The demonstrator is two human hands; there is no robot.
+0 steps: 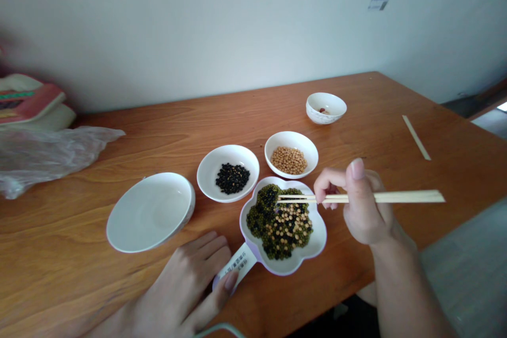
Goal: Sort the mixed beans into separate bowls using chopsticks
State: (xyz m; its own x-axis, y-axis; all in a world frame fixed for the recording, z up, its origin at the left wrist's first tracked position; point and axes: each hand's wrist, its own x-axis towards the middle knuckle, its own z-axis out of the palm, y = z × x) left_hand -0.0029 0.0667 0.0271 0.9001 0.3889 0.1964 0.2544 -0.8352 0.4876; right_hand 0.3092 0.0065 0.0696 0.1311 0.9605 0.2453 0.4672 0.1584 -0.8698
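My left hand [188, 272] grips the short handle of a flower-shaped dish [319, 231], its thumb lying along the label. Mixed green, black and tan beans [279, 222] cover the dish's bottom. In my right hand [362, 206] is a pair of wooden chopsticks [407, 197], held level, their tips close together over the beans. Whether a bean is between the tips, I cannot tell. Just behind the dish stand a white bowl [204, 171] with black beans [233, 178] and another white bowl [311, 148] with tan soybeans [288, 160].
A larger white bowl [148, 214] sits tilted left of the dish. Farther back, a small bowl [325, 116] holds a few bits. A pale strip [415, 137] lies at the right. Clear plastic [59, 150] and a red-and-cream object [35, 100] occupy the left end of the wooden table [190, 121].
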